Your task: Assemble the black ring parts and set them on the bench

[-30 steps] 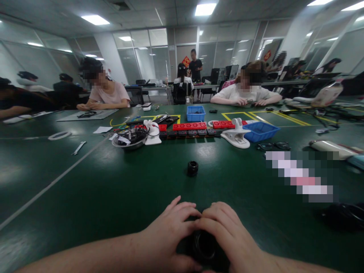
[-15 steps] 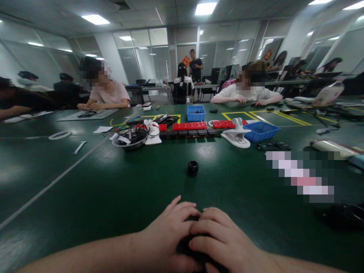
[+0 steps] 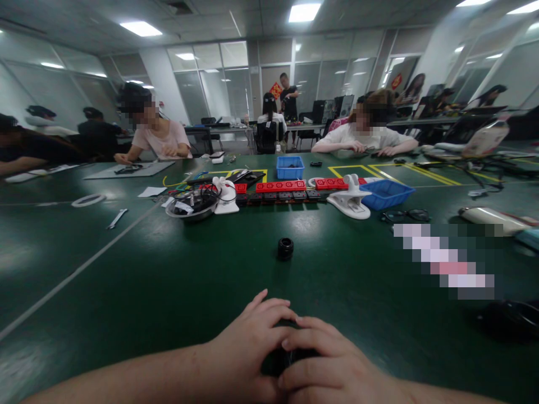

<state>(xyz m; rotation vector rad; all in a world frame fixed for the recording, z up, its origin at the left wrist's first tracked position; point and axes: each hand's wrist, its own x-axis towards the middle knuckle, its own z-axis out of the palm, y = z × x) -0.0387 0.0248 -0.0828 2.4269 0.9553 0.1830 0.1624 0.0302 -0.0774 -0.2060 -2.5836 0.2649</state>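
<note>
Since a second ago the right hand (image 3: 332, 367) has rolled over the dark round black object (image 3: 290, 358), which showed its open ring then and is now nearly hidden — the work reads as a twist. Both hands are closed on it; the left hand (image 3: 248, 342) clasps its left side. It sits at the near edge of the green table (image 3: 126, 280). Ahead lies bare surface up to a small black cylindrical part (image 3: 285, 248) — well apart.

Green table (image 3: 126, 292); black ring (image 3: 285, 248); blue bin (image 3: 290, 167).
</note>
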